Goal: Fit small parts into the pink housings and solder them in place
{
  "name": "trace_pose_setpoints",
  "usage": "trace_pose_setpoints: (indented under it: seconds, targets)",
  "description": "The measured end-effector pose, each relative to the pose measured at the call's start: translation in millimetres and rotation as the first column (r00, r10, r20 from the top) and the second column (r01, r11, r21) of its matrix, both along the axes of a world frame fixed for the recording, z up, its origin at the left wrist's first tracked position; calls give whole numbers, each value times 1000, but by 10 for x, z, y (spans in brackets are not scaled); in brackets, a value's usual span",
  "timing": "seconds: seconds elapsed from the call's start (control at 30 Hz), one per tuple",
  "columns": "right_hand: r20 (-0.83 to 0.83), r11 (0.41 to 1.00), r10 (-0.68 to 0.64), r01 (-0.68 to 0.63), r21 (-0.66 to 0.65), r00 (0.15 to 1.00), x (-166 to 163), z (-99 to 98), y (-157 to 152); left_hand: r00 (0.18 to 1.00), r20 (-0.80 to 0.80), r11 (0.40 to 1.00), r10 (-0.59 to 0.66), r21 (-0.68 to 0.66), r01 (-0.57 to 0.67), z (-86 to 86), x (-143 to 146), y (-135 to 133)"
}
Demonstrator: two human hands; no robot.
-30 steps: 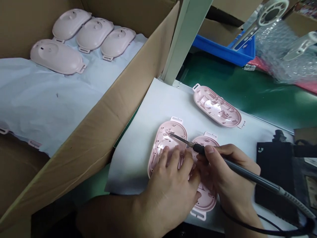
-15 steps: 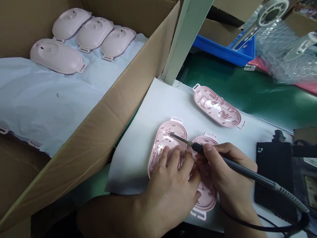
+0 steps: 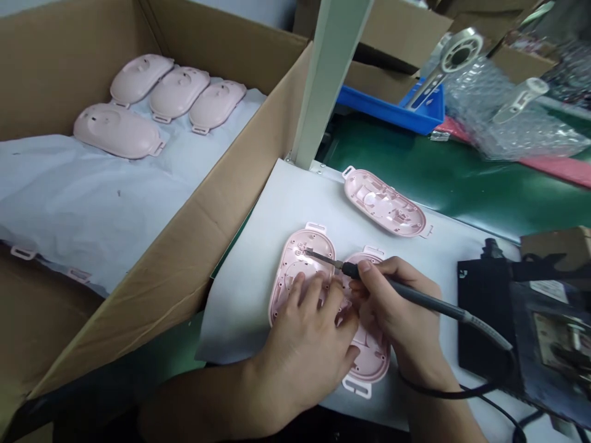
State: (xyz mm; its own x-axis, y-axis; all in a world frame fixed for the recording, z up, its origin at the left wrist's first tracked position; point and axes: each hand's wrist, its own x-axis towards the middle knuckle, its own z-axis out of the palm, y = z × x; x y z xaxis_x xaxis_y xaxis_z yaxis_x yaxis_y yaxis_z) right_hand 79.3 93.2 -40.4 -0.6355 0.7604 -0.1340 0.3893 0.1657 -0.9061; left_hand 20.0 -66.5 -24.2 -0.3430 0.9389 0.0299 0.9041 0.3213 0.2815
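Observation:
My right hand [image 3: 399, 307] is closed round the dark handle of a soldering iron [image 3: 420, 298], a cable trailing from its rear. The iron's metal tip points left and reaches small round fittings near the upper end of a pink plastic shell [image 3: 286, 264], which lies with its inside up. Across the lower part of this shell rests my left hand [image 3: 309, 338], fingers spread and pressing on it. A second pink shell [image 3: 372, 360], also inside up, lies just to the right, partly hidden under both hands. Further back is a third open pink shell [image 3: 385, 203].
At left stands a large cardboard box [image 3: 184, 240] with several pink shells [image 3: 117, 132] face up on white sheeting. A black device [image 3: 484, 320] sits at right, near the cable. Behind are a metal post [image 3: 323, 86], a blue tray [image 3: 383, 107] and bubble wrap [image 3: 489, 104].
The view has shifted, so the whole scene sits slightly differently. Both hands keep their pose, and the iron's tip stays at the same spot on the left shell.

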Motion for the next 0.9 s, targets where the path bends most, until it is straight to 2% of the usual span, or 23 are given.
trace_pose_setpoints:
  seconds: [0.1, 0.17, 0.23, 0.3, 0.33, 0.4, 0.47, 0.57, 0.63, 0.77, 0.9]
  targets:
    - [-71, 997, 75, -74, 21, 995, 20, 26, 25, 1000, -23, 1000, 13, 13, -12, -14, 9, -19]
    - [-236, 996, 86, -84, 20, 968, 21, 119, 88, 1000, -21, 1000, 19, 11, -18, 34, 4, -39]
    - [-472, 1000, -7, 11, 5, 882, -3, 256, 205, 1000, -24, 1000, 7, 20, -7, 162, -24, -24]
    - [-637, 985, -128, 173, 9, 761, -52, 387, 363, 999, -50, 998, -20, 54, 22, 359, -96, 80]
    - [-677, 965, -174, 262, 29, 715, -78, 433, 445, 997, -71, 996, -34, 78, 40, 463, -155, 181]
    - [-698, 915, -233, 396, 79, 677, -117, 454, 587, 992, -105, 992, -66, 96, 76, 626, -330, 478]
    - [-679, 876, -282, 470, 106, 678, -120, 380, 674, 986, -110, 990, -128, 38, 133, 671, -577, 852]
    - [-569, 837, -370, 529, 138, 735, -68, 177, 722, 971, -73, 973, -229, -36, 227, 510, -1006, 1333]
    - [-480, 812, -400, 545, 209, 780, -29, 58, 747, 965, -49, 966, -258, -46, 256, 332, -1254, 1500]
    - [-405, 784, -409, 542, 302, 818, 3, -41, 850, 965, -24, 966, -260, -14, 260, 53, -1536, 1540]
    - [-371, 791, -422, 536, 294, 827, 11, -64, 932, 966, 0, 966, -258, 18, 258, -14, -1589, 1488]
